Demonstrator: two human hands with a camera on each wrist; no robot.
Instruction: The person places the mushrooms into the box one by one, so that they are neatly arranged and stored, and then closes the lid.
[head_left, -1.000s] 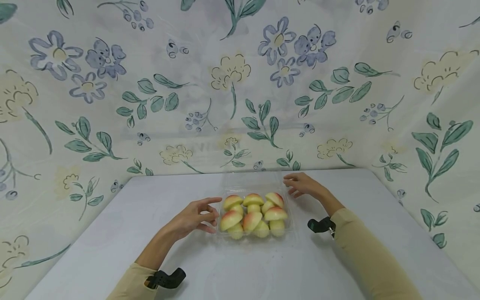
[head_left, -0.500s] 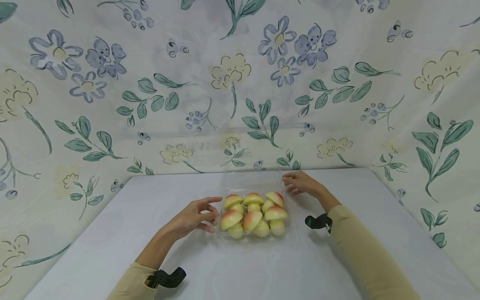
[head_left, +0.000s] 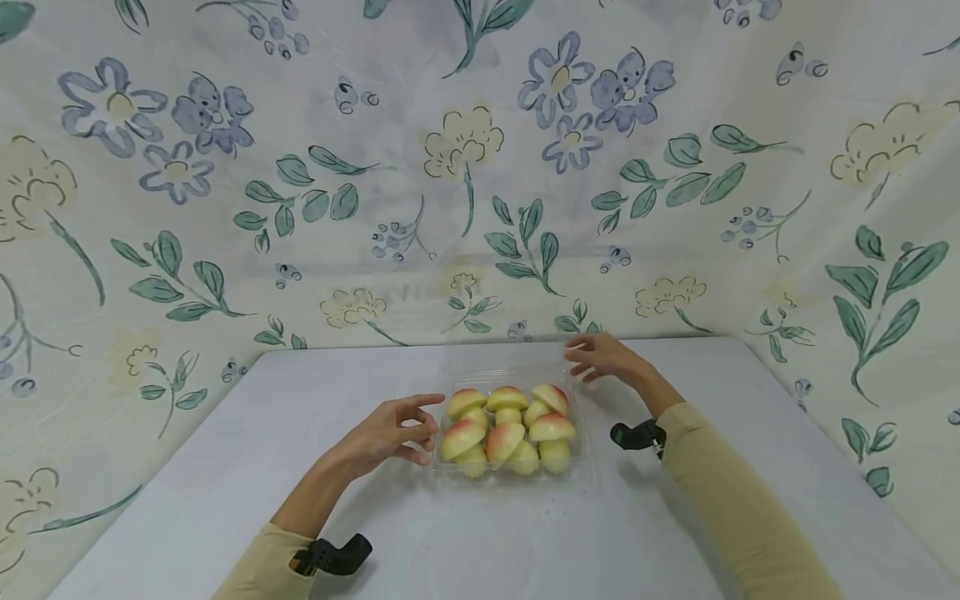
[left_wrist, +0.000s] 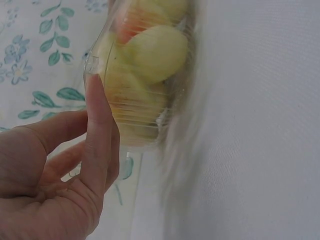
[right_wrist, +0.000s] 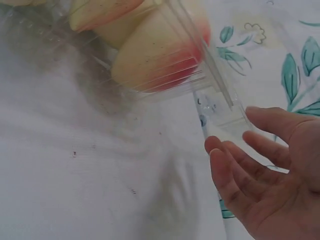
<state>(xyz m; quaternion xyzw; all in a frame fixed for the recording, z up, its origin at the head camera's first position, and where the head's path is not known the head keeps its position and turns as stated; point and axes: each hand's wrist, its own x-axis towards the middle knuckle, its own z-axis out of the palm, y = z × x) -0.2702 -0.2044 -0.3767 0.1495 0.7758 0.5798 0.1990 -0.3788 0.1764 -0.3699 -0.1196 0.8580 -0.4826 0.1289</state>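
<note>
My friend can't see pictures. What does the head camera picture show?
A clear plastic box of mushroom-shaped buns sits on a white table. The left hand touches its side; the right hand lifts its clear lid. Flowery cloth hangs behind.

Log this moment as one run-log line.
left hand: fingers touching clear clamshell box side | right hand: open at raised lid corner | mushroom-shaped buns: inside | table: white

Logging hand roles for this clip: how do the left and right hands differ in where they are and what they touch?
The left hand sits at the clear box's near left side, fingers against its wall; the right hand is at the far right corner, by the raised lid. The left hand's fingers are more curled; the right hand's are spread. Both are bare, with tan sleeves.
</note>
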